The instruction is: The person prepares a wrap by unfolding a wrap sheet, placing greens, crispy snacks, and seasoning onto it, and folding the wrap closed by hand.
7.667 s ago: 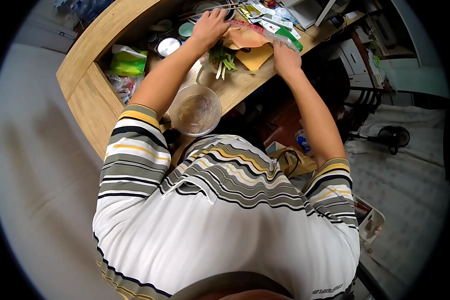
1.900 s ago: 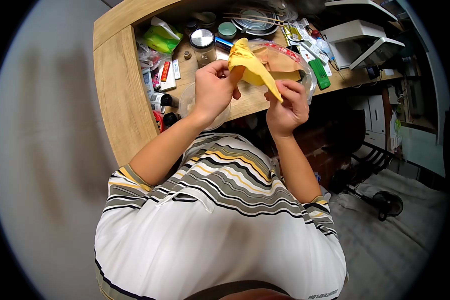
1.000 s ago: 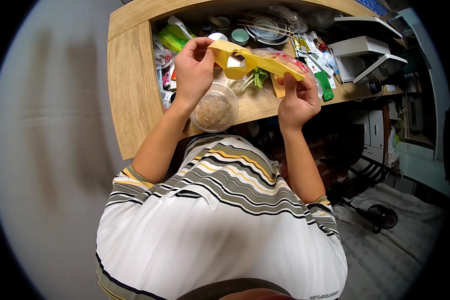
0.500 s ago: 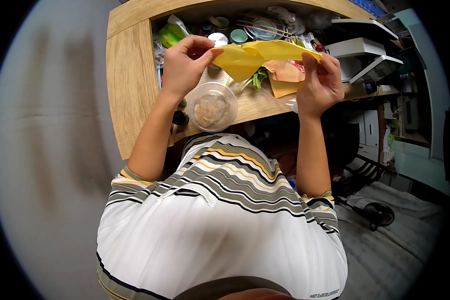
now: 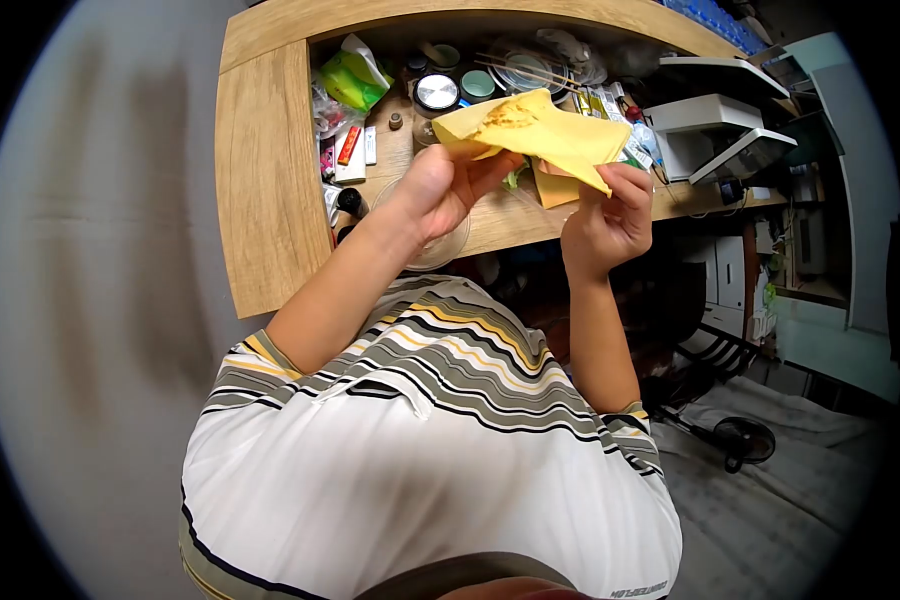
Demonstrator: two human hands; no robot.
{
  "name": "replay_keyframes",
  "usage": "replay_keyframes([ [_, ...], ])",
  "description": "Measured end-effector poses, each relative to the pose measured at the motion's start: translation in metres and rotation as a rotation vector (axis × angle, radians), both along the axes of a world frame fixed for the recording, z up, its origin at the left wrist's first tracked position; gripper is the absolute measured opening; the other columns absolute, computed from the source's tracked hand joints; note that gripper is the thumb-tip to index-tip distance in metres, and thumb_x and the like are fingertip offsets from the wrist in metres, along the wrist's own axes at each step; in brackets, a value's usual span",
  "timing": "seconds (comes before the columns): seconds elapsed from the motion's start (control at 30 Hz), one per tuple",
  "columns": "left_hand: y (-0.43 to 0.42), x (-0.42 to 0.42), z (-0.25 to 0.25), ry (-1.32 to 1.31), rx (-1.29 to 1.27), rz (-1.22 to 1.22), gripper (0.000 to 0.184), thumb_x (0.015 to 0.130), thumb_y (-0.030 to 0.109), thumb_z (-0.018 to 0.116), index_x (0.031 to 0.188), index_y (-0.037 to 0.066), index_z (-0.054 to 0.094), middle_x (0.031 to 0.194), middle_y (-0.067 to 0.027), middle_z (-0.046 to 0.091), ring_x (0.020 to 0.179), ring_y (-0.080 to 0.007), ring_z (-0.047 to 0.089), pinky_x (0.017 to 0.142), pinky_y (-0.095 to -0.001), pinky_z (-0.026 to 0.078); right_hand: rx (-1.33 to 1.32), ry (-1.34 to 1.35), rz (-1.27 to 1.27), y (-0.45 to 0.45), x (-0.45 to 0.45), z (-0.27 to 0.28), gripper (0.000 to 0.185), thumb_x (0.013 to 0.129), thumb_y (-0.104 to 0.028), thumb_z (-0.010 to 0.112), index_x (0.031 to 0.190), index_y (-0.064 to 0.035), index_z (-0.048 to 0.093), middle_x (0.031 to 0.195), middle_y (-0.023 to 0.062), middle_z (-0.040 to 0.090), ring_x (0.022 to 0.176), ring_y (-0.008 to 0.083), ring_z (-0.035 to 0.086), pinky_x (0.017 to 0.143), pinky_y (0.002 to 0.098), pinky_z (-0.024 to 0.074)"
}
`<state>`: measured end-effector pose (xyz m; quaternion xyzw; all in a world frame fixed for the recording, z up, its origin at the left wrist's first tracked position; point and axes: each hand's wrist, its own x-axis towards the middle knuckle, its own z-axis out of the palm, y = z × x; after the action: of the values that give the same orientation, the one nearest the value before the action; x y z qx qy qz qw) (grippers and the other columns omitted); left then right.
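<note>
A thin yellow sheet (image 5: 540, 125) with brown patches is spread between both hands above the desk. My left hand (image 5: 445, 195) is under its left part, palm up, fingers reaching beneath it and partly hidden. My right hand (image 5: 610, 215) pinches the sheet's right corner between thumb and fingers. Behind my left wrist, a round clear plastic bowl (image 5: 448, 248) shows only in part. Under the sheet, a folded yellow-brown piece (image 5: 557, 188) lies on the desk, with a bit of green leaf (image 5: 513, 180) beside it.
A silver-lidded jar (image 5: 437, 92) and a green cup (image 5: 478, 84) stand behind the hands, near stacked dishes (image 5: 530, 68) with chopsticks. At the left are a green packet (image 5: 354, 78) and a small red-labelled box (image 5: 349, 146). White device (image 5: 705, 115) at the right; black fan (image 5: 743, 440) below.
The sheet has turned from a stretched strip to a wider, spread surface. My left hand has moved right and down, under it, now covering much of the bowl. My right hand has shifted left and lower.
</note>
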<state>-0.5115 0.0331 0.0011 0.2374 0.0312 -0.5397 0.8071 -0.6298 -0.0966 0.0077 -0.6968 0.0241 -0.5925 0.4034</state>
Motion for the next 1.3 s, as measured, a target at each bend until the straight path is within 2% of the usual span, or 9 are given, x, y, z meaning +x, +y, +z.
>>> replay_keyframes([
  [0.13,0.005,0.016,-0.01,-0.055,0.113,0.19,0.026,0.092,0.001,0.051,0.118,-0.001,0.05,0.111,-0.0159,0.061,0.099,-0.0232,0.064,0.09,-0.0307,0.054,-0.003,0.001,0.026,-0.002,-0.015,-0.005,0.02,0.078,0.011,0.069,0.093,0.0003,0.063,0.093,0.0081,0.058,0.081,0.0135,0.056,0.071,0.0224,0.0464],
  [0.2,0.007,0.018,-0.008,-0.302,0.265,0.273,0.028,0.095,0.002,0.044,0.123,0.0,0.045,0.117,-0.016,0.059,0.104,-0.0223,0.063,0.09,-0.0327,0.054,-0.006,0.021,0.037,-0.005,-0.024,-0.013,0.027,0.073,0.016,0.068,0.094,0.0002,0.062,0.094,0.0095,0.058,0.081,0.0162,0.057,0.072,0.024,0.0476],
  [0.5,0.007,0.024,-0.011,-0.323,0.154,0.38,0.044,0.087,-0.008,0.053,0.128,-0.001,0.038,0.111,-0.0173,0.06,0.097,-0.0223,0.064,0.084,-0.0307,0.054,-0.077,0.082,0.06,0.0,-0.045,-0.029,0.016,0.08,0.005,0.068,0.091,-0.0029,0.061,0.096,0.0108,0.057,0.082,0.0165,0.056,0.074,0.0242,0.0477],
  [0.6,0.004,0.021,-0.016,-0.363,0.142,0.447,0.036,0.095,0.013,0.05,0.127,-0.002,0.043,0.116,-0.0165,0.06,0.105,-0.0262,0.061,0.092,-0.0364,0.05,-0.043,0.059,0.042,0.006,-0.045,-0.033,0.025,0.071,0.014,0.067,0.088,-0.0029,0.064,0.089,0.0116,0.06,0.076,0.0181,0.059,0.068,0.0259,0.0488],
  [0.7,0.007,0.005,-0.011,0.158,-0.229,0.323,0.065,0.094,0.055,0.03,0.128,0.003,0.051,0.128,-0.0142,0.056,0.119,-0.0319,0.052,0.105,-0.0435,0.037,0.032,0.044,0.057,0.017,-0.043,-0.039,0.027,0.068,0.017,0.064,0.087,-0.0023,0.064,0.091,0.0122,0.06,0.077,0.0188,0.059,0.067,0.0259,0.0486],
  [0.97,-0.005,-0.021,-0.057,-0.175,-0.376,0.164,0.046,0.099,0.037,0.044,0.133,0.007,0.046,0.131,-0.0112,0.054,0.117,-0.0264,0.056,0.099,-0.0426,0.046,-0.02,0.222,0.235,0.019,-0.053,-0.045,0.027,0.065,0.015,0.064,0.085,-0.0037,0.064,0.093,0.0134,0.06,0.076,0.019,0.059,0.064,0.0256,0.0487],
  [1.1,-0.009,-0.023,-0.069,-0.181,-0.325,0.182,0.046,0.095,0.035,0.054,0.132,0.008,0.048,0.129,-0.0092,0.055,0.112,-0.0237,0.059,0.094,-0.0406,0.05,0.003,0.16,0.288,0.013,-0.053,-0.042,0.019,0.073,0.007,0.069,0.086,-0.003,0.06,0.095,0.0165,0.059,0.078,0.0204,0.06,0.067,0.0265,0.049],
  [1.2,0.005,-0.029,-0.063,0.075,-0.115,0.053,0.046,0.095,0.035,0.053,0.132,0.009,0.048,0.129,-0.0093,0.055,0.111,-0.0232,0.059,0.094,-0.0404,0.05,-0.034,0.197,0.346,-0.003,-0.053,-0.039,0.015,0.077,0.003,0.068,0.087,-0.0019,0.058,0.099,0.0182,0.059,0.081,0.0216,0.059,0.072,0.0294,0.0489],
  [1.3,0.013,-0.028,-0.062,0.001,-0.159,0.083,0.045,0.097,0.037,0.049,0.133,0.01,0.047,0.131,-0.0097,0.054,0.113,-0.0246,0.058,0.095,-0.0419,0.049,0.052,0.215,0.458,-0.014,-0.05,-0.038,0.014,0.079,-0.002,0.065,0.089,-0.0013,0.055,0.099,0.0205,0.059,0.087,0.0246,0.058,0.078,0.0321,0.0472],
])
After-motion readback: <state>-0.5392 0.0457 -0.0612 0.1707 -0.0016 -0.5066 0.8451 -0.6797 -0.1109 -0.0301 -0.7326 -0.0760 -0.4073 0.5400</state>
